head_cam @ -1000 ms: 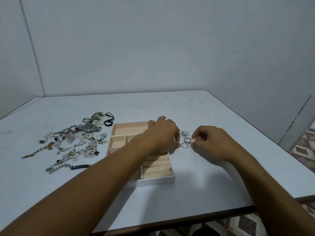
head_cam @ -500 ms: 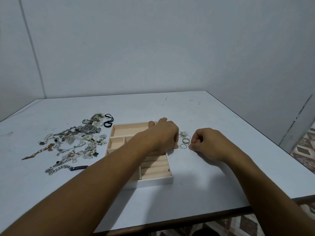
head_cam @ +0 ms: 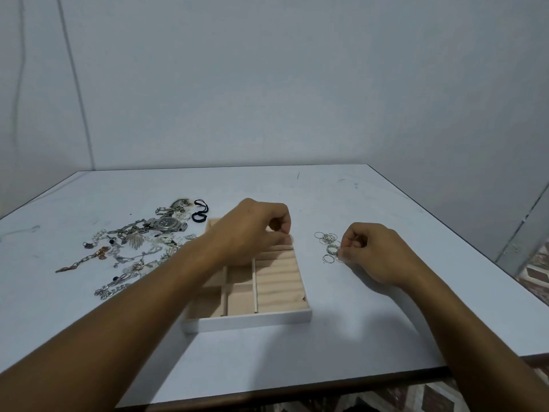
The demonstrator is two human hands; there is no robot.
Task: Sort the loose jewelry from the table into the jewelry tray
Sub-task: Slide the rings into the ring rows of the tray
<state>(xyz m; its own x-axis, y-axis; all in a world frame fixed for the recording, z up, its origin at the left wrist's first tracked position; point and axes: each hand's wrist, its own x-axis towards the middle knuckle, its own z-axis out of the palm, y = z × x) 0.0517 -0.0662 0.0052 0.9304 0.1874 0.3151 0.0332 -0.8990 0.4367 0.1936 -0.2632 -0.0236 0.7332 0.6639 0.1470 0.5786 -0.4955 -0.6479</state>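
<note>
Left grip (head_cam: 252, 230) and right grip (head_cam: 374, 251) are bare, as are both forearms (head_cam: 148, 292).

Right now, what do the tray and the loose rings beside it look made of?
Jewelry tray: white outer wall, smooth and matte, likely painted wood or board; beige lining looks like soft velvety fabric, ridged. Rings: thin silvery metal, glinting.

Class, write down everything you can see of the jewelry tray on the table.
The jewelry tray is a shallow rectangle with white outer walls and peach velvety lining. Thin dividers split it into small left compartments and a ridged ring section on the right. It lies flat on the table between the chain pile and loose rings. The left hand, pinching a small ring, hangs over its far end; contact cannot be told.
</note>
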